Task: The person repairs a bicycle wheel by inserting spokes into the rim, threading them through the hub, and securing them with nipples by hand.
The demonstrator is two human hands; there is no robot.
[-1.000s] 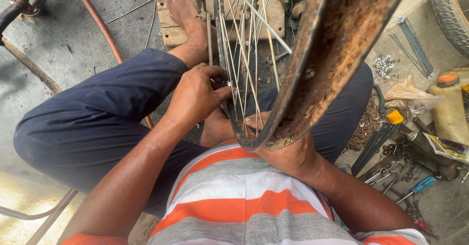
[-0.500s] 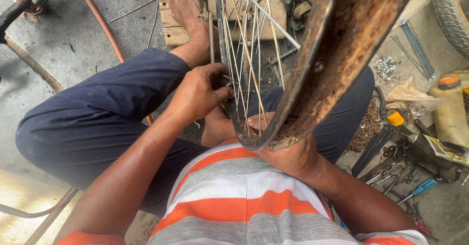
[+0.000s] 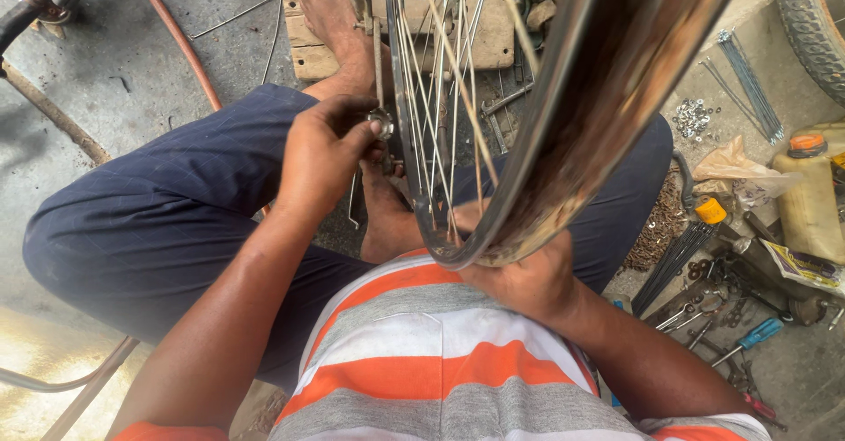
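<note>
- Far on the left I see a bent metal tube (image 3: 53, 379) low down and a thin orange hose (image 3: 176, 36) lying on the grey floor (image 3: 106, 80).
- My left leg in dark blue trousers (image 3: 167, 221) is folded in front of me.
- My left hand (image 3: 321, 155) is up at the middle of the wheel. Its fingers (image 3: 356, 137) are curled tight round the small shiny hub (image 3: 380, 122), pinching it.
- My bare foot (image 3: 330, 18) rests on a flat wooden block (image 3: 493, 36) at the top.
- The bicycle wheel (image 3: 607, 80) stands upright between my knees, with its rusty rim right in front of my striped shirt (image 3: 440, 362). Thin silver spokes (image 3: 431, 98) run from the hub to the rim.
- My right hand (image 3: 528, 278) holds the low edge of the rim, just above my shirt. The fingers wrap under the rim, so I think they grip it, but the rim hides the tips.
- On the right, on the floor, lie a bunch of loose spokes (image 3: 748, 84), a little heap of small metal bits (image 3: 691, 117), a yellowish bottle with an orange cap (image 3: 810, 194) and a blue-handled screwdriver (image 3: 757, 335).
- A black tyre (image 3: 810, 18) shows in the top right corner.
</note>
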